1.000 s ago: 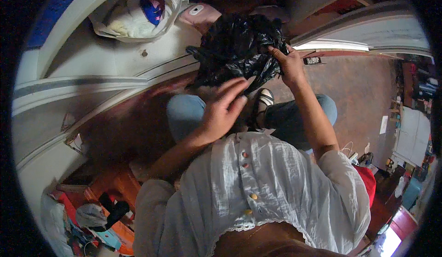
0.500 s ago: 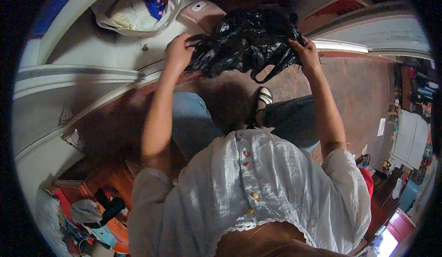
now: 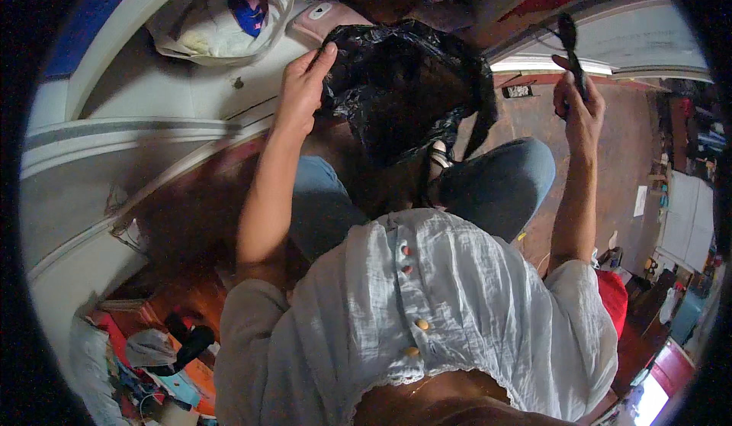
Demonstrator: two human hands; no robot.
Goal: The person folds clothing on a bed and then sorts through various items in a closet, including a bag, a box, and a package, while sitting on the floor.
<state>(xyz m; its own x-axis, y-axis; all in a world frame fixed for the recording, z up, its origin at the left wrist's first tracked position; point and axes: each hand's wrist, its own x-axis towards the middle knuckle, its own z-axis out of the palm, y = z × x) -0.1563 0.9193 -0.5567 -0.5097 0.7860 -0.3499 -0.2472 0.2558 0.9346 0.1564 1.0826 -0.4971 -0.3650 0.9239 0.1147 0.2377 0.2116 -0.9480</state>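
Note:
My left hand (image 3: 306, 83) pinches the rim of a black plastic bag (image 3: 412, 121). The bag hangs with its mouth spread wide over the floor, and its dark inside shows little. Off to the right, apart from the bag, my right hand (image 3: 583, 113) is raised and closed around a slim black thing with a rounded end (image 3: 568, 33). A thin curved dark strand juts from its left side; its kind is not clear. Behind the bag lies a pink pouch-like thing (image 3: 311, 23) with a white oval patch.
At the far left, a white bag (image 3: 164, 45) with white stuff and a blue-purple item stands on a white surface (image 3: 206, 86). A white sliding-frame track (image 3: 526, 66) runs behind. My knees and a sandalled foot (image 3: 440, 157) are below the bag. Clutter (image 3: 168, 353) fills the lower left.
My right hand has let go of the bag and swung right, now with the slim black thing in it. The bunched bag has opened out and hangs lower from my left hand.

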